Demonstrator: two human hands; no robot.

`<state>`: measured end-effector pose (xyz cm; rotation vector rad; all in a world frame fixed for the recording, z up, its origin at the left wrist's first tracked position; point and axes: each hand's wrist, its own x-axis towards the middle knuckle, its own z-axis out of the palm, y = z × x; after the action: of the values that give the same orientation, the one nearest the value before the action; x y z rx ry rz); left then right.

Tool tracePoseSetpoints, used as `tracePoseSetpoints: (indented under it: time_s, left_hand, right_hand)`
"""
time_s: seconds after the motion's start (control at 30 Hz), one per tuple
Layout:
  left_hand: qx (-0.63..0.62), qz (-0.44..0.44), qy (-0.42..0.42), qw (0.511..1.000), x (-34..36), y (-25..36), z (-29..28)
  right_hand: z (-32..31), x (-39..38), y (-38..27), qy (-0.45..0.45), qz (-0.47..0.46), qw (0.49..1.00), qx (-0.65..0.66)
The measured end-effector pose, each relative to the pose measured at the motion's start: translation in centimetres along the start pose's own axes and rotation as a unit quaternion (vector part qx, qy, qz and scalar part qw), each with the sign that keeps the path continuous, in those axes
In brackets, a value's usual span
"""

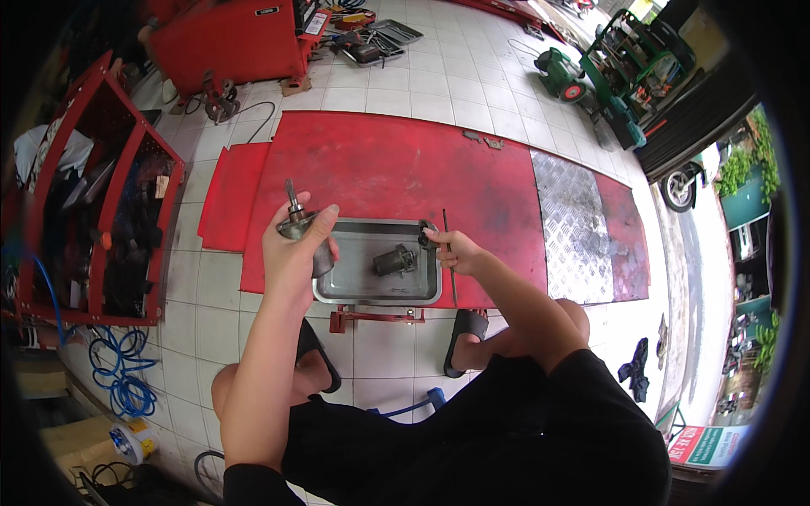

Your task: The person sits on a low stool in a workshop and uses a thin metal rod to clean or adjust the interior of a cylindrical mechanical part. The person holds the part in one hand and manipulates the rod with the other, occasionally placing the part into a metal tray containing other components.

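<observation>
While steel tray (pixel 346 291) holds motor part (pixel 395 260) — left hand (pixel 295 249) grip clamped on shafted cylinder (pixel 297 223), right hand (pixel 454 251) on thin rod (pixel 449 270).

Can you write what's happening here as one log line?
left hand: holds shafted metal part | right hand: holds thin rod | steel tray: small motor part

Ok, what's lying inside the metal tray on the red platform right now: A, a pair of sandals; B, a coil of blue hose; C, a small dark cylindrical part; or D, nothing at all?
C: a small dark cylindrical part lies alone inside the metal tray, between the left hand and the right hand.
</observation>
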<state>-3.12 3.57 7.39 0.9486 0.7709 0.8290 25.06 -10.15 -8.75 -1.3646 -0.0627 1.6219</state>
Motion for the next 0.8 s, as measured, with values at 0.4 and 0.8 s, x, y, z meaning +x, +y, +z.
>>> tracePoseSetpoints:
  time_s: [0.4,0.8]
  left_hand:
    - [-0.037,0.004,0.050,0.998,0.0,3.0,-2.4]
    - [-0.086,-0.024,0.040,0.995,0.4,2.7,-1.9]
  right_hand:
    - [1.9,3.5,1.6,0.237,0.005,0.743,-0.626]
    - [1.1,2.7,1.2,0.271,-0.045,0.700,-0.659]
